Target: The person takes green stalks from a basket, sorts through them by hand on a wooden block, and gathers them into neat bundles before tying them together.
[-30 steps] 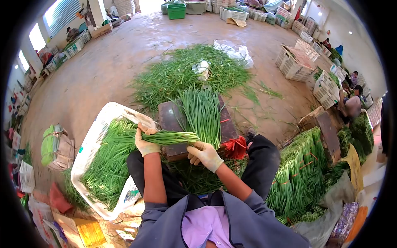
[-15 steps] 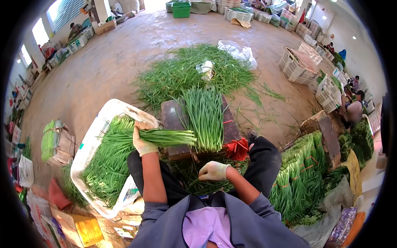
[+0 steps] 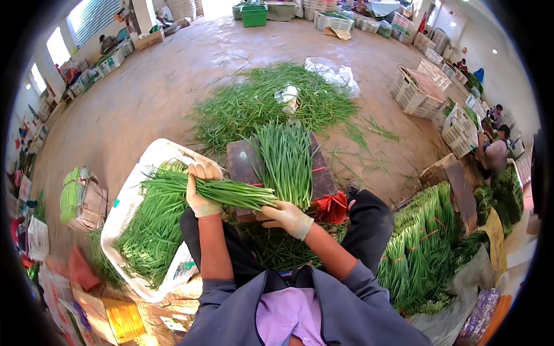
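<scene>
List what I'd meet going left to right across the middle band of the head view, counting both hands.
Green-and-tan bundle → left hand → right hand → red strips → stack of tied green bunches.

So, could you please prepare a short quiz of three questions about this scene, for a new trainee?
1. True or false: the left hand grips a bunch of green stalks.
2. Which colour is the large crate beside that hand? A) green B) white C) red
3. Complete the sentence: of the person's two hands, the one nearer to the red strips is the ____.

Key: 1. true; 2. B; 3. right hand
</scene>
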{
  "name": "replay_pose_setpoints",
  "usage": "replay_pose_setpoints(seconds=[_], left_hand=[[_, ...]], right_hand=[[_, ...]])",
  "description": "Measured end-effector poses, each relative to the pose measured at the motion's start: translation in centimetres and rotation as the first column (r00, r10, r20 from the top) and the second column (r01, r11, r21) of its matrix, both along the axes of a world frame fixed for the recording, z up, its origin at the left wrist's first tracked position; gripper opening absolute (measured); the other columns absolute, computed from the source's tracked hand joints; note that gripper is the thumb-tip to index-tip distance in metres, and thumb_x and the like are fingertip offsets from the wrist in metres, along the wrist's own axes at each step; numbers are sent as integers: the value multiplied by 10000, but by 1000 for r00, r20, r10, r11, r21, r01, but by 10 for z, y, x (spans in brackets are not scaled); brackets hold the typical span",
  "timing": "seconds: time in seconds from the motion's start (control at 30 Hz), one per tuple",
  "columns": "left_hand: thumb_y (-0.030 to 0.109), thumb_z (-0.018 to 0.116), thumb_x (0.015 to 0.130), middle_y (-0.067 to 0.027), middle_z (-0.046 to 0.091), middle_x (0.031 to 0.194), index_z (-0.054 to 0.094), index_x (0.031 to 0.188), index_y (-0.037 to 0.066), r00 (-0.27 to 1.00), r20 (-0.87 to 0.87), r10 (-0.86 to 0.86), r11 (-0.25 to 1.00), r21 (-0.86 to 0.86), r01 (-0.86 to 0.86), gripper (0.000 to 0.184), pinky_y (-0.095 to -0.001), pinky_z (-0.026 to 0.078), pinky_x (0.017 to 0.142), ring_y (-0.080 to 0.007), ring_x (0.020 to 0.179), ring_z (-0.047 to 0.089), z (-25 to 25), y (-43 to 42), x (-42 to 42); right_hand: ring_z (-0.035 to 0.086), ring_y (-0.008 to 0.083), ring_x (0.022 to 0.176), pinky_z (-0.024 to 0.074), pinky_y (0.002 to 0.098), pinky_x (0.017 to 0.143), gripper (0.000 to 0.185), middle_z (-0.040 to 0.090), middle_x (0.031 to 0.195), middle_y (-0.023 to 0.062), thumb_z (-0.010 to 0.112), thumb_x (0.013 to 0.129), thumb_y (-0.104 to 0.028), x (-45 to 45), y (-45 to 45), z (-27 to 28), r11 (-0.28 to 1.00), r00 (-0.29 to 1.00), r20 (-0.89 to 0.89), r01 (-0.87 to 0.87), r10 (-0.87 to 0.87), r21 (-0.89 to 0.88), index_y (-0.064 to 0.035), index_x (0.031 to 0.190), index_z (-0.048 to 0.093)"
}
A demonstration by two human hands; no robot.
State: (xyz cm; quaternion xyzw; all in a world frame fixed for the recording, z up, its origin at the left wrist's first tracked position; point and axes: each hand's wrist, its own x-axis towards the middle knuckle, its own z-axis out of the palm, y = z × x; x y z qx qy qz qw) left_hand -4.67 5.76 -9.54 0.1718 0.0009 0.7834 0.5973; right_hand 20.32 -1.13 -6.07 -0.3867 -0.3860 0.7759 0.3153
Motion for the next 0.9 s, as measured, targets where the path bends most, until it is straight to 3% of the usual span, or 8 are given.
replay_pose_setpoints(seconds=[0.2,0.3,0.47,0.6,0.63,0.67,0.73,0.9], left_hand=[[258,500,1017,14,617,1031,563,1147,113,996,-15,84,990,-115,-85,205,-394,445,940,-220,1085,564,11,-7,-2],[268,447,1040,-18,621,1141,567,1193,128,998,-33,-52,981,185,58,239,-473,420,1047,-274,1143,591,-11,7,-15],[249,492,1021,-8,573,1024,547,1106,118,1000,-22,15,1000,-17,-15,166,-427,431,989,-251,1087,559,7,2,3],[250,505,1013,-23,568,1043,542,1129,105,1000,8,-24,1000,-1,24,189,-426,426,1001,-258,1078,545,-7,5,5],[262,497,1018,-46,599,1122,548,1200,107,981,-47,-187,895,403,190,245,-458,429,1023,-281,1110,559,-26,23,1],[262,497,1018,-46,599,1122,548,1200,107,981,-49,-188,894,405,192,245,-458,429,1023,-281,1110,559,-20,17,5],[263,489,1021,-59,610,1144,548,1222,107,999,12,39,989,-145,-36,262,-467,444,1010,-287,1124,564,-10,-3,19],[325,512,1017,-84,625,1155,538,1216,95,994,48,100,967,-241,-86,305,-447,466,948,-274,1064,584,-10,-3,16]], right_hand=[[651,154,767,534,258,670,301,677,991,125,635,946,-171,10,-16,-42,975,963,-267,-34,-27,-222,-14,1201,601],[660,149,690,546,269,641,196,701,840,79,652,913,-152,22,-24,-47,995,968,239,-86,72,51,-1,1033,688],[679,148,718,552,285,649,207,702,798,90,675,864,-147,9,-28,-43,863,794,571,-423,207,276,-1,1007,711],[677,179,735,548,304,686,291,707,868,76,655,908,-210,-36,-17,-24,964,931,345,-192,119,186,-17,1126,660],[674,181,745,542,303,691,286,700,888,67,652,925,-225,-49,-8,-26,998,994,92,-53,56,-40,-34,1137,645],[670,183,754,537,302,696,281,693,907,59,648,942,-240,-59,-2,-31,957,987,-145,28,-73,-290,-51,1149,630],[669,179,762,532,299,689,262,687,923,57,653,948,-247,-76,9,-42,941,955,-254,61,-152,-332,-61,1130,625],[669,166,768,524,289,642,283,683,949,81,670,951,-264,-69,14,-83,945,933,-331,26,-139,-326,-62,1136,601]])
